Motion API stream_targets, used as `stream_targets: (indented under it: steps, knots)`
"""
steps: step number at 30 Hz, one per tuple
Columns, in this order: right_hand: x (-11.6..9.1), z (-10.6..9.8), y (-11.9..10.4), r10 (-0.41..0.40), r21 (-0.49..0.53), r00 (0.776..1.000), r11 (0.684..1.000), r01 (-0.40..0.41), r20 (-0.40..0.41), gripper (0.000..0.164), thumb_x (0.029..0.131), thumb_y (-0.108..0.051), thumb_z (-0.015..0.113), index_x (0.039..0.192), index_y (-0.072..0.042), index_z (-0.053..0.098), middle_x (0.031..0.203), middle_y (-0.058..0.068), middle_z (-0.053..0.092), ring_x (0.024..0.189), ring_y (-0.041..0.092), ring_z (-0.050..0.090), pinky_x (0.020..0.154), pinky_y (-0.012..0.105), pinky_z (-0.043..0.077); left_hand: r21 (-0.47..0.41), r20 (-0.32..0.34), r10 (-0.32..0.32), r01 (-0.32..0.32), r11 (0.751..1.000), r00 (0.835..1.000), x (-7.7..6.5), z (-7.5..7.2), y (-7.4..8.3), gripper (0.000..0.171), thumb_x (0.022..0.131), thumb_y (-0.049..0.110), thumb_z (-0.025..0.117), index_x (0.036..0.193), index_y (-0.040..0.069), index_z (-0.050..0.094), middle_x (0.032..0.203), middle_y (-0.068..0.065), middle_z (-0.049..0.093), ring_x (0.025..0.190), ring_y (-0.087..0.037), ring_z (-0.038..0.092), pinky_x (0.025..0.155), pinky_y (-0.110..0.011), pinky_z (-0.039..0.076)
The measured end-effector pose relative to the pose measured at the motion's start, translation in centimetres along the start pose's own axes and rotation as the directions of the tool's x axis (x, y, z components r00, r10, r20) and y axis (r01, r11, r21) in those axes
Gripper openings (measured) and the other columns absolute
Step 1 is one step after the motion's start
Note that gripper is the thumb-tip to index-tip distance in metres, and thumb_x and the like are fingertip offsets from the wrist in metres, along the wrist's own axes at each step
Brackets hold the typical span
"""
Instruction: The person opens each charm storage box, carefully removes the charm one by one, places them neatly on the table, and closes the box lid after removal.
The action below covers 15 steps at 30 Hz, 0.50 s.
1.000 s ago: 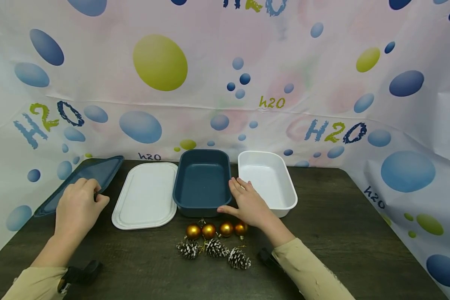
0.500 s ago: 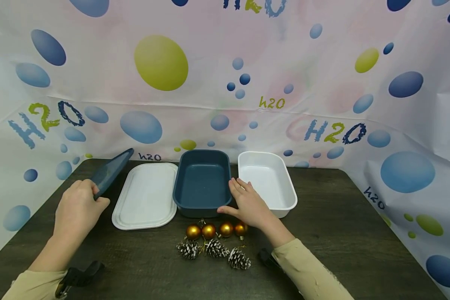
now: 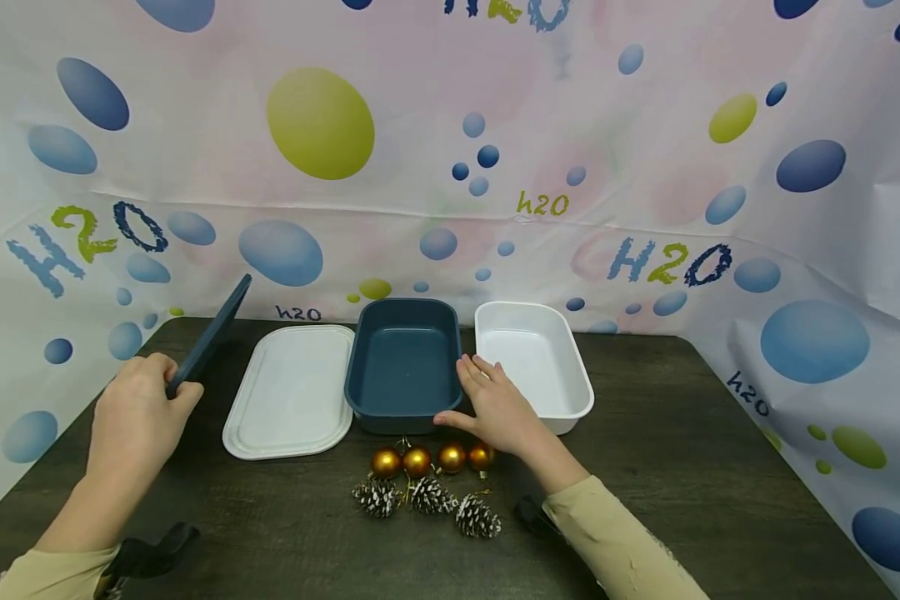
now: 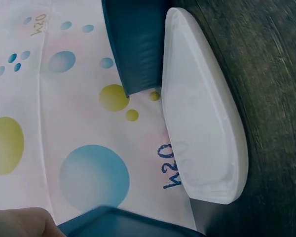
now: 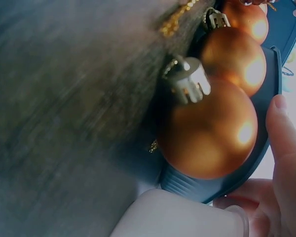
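My left hand (image 3: 138,412) grips the near edge of a dark blue lid (image 3: 213,333), which stands steeply tilted and is seen almost edge-on. In the left wrist view, only the edge part of that lid (image 4: 123,224) shows beside the thumb. My right hand (image 3: 498,412) has its fingers extended over the right side of a dark blue rectangular container (image 3: 405,367), thumb at the front corner. Beside it, the white container (image 3: 528,358) is partly hidden by this hand. A white lid (image 3: 292,392) lies flat between the left hand and the blue container.
Several gold Christmas baubles (image 3: 417,461) sit in a row in front of the blue container. Frosted pine cones (image 3: 431,497) lie just nearer on the dark wooden table (image 3: 690,467). A printed sheet (image 3: 420,167) hangs behind and along the sides.
The blue lid has swung from a flatter slant at the left to nearly edge-on, its far end rising. My left hand has shifted slightly left. The right hand stays put.
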State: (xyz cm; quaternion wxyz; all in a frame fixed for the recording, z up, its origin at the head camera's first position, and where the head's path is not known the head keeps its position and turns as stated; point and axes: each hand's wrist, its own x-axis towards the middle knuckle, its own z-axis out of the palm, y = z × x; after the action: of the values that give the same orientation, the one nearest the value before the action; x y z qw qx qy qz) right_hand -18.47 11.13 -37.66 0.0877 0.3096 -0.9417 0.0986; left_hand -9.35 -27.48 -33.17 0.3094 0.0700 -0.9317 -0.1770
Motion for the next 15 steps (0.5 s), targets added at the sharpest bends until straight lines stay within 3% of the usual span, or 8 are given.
stream_targets:
  steps: [4, 9, 15]
  knots:
    - [0.0, -0.1, -0.1, -0.003, 0.004, 1.000, 1.000, 0.003, -0.001, 0.092, 0.085, -0.062, 0.056, 0.145, 0.005, 0.034, 0.149, 0.021, 0.032, 0.140, 0.034, 0.025, 0.111, 0.051, 0.021, -0.028, 0.012, -0.041, 0.041, 0.999, 0.999, 0.1, -0.5, 0.3, 0.013, 0.083, 0.000, 0.061, 0.081, -0.007, 0.050, 0.073, -0.017, 0.043, 0.065, -0.031, 0.043, 0.048, -0.034, 0.031]
    - [0.0, -0.1, -0.1, -0.011, -0.002, 1.000, 1.000, 0.011, -0.005, 0.091, 0.086, -0.061, 0.057, 0.144, 0.005, 0.035, 0.149, 0.021, 0.032, 0.139, 0.034, 0.026, 0.111, 0.052, 0.021, -0.091, -0.019, -0.037, 0.035, 0.995, 0.999, 0.2, -1.0, 0.2, 0.010, 0.083, 0.000, 0.054, 0.077, -0.005, 0.047, 0.076, -0.017, 0.042, 0.067, -0.030, 0.041, 0.050, -0.034, 0.030]
    - [0.0, -0.2, -0.1, -0.010, -0.008, 1.000, 1.000, 0.010, -0.006, 0.092, 0.086, -0.062, 0.056, 0.144, 0.005, 0.034, 0.149, 0.022, 0.032, 0.139, 0.034, 0.026, 0.111, 0.051, 0.022, -0.163, 0.002, -0.077, 0.076, 0.984, 0.997, 0.4, -1.5, -0.3, 0.014, 0.089, 0.006, 0.052, 0.087, -0.008, 0.051, 0.082, -0.020, 0.047, 0.070, -0.028, 0.041, 0.057, -0.032, 0.031]
